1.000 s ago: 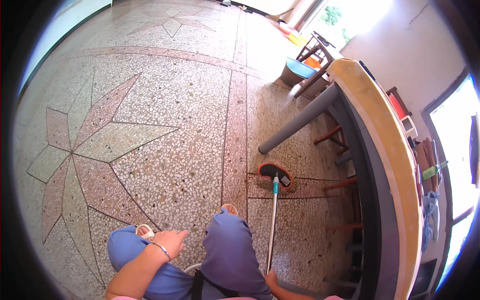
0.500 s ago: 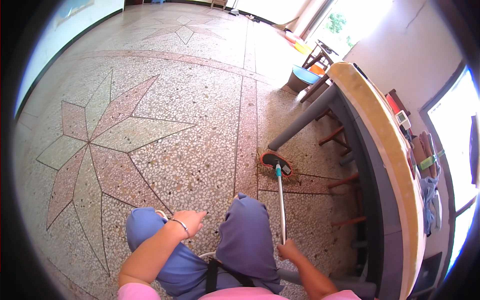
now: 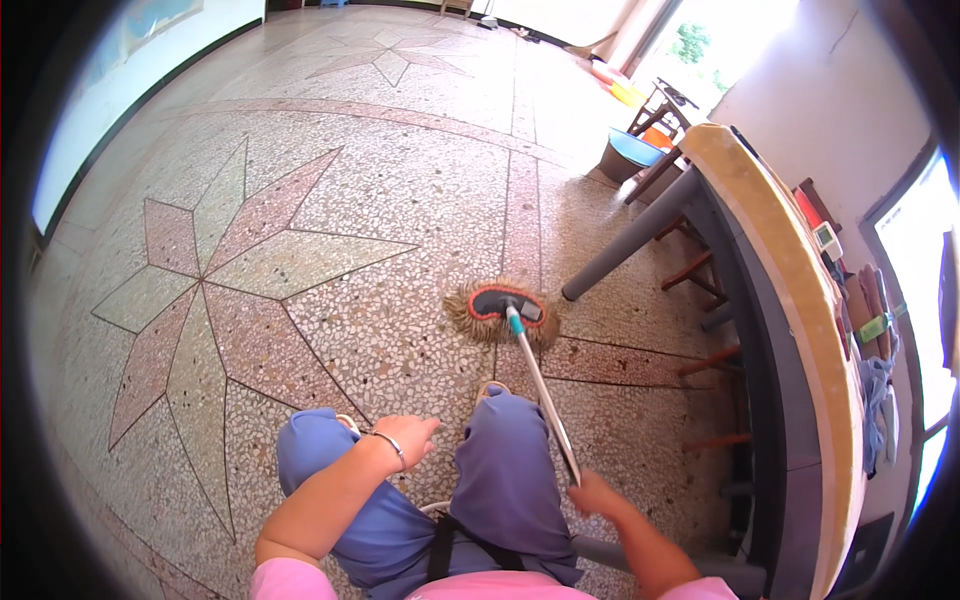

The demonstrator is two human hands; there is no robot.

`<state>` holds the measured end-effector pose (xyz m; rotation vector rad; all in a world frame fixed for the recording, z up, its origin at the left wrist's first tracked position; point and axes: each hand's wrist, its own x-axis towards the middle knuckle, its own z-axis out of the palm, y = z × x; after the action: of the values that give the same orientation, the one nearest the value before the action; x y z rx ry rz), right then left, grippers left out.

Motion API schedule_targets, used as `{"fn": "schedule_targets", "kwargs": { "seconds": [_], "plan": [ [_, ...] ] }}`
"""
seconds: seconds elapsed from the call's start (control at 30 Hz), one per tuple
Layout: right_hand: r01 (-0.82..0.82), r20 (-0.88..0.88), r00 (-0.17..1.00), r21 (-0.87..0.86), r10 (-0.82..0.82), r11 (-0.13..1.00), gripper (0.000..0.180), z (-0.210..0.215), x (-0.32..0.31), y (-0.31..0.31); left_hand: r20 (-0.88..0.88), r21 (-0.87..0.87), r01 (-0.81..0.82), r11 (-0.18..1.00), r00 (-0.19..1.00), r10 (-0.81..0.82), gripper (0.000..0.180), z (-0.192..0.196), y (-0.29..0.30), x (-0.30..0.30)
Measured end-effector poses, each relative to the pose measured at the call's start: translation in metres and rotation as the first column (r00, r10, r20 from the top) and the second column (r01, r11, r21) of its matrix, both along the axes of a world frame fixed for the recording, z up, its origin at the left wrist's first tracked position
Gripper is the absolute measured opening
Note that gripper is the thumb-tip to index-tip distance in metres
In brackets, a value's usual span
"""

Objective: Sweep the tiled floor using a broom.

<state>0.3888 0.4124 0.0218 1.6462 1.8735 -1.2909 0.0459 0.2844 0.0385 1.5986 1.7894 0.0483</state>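
A mop head (image 3: 462,312) with a shaggy tan fringe and a dark, red-edged top plate lies flat on the speckled floor ahead of my feet. A teal joint links it to the silver mop handle (image 3: 545,400), which slants down toward me. My right hand (image 3: 596,496) is wrapped around the handle near its visible lower end. Over my left knee hovers my left hand (image 3: 405,440), with a bracelet (image 3: 389,448) at the wrist. It holds nothing, and its fingers are loosely stretched, partly curled.
A long table (image 3: 790,310) with a yellowish cover runs along my right; its grey leg (image 3: 630,235) slants down near the mop head. Wooden stools (image 3: 695,268) stand beneath it. Farther off are a blue basin (image 3: 634,147) and a broom (image 3: 592,46). A wall (image 3: 95,100) borders the left.
The mop head has swept left, away from the table leg, and its handle now leans left. My right hand keeps its hold. The view has shifted slightly.
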Motion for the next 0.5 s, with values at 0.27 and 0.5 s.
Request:
{"fn": "schedule_targets", "kwargs": {
  "seconds": [0.27,0.5],
  "plan": [
    [0.012,0.048,0.999,0.197,-0.021,0.980,0.021,-0.065,-0.088,0.109,0.007,0.023,-0.113,0.993,0.994,0.113,0.032,-0.008,-0.001,-0.006],
    [-0.076,0.004,0.997,0.096,0.076,0.993,0.027,-0.055,0.002,0.043,-0.011,-0.011,-0.118,0.993,0.993,0.118,0.042,0.000,-0.010,-0.008]
  ]
}}
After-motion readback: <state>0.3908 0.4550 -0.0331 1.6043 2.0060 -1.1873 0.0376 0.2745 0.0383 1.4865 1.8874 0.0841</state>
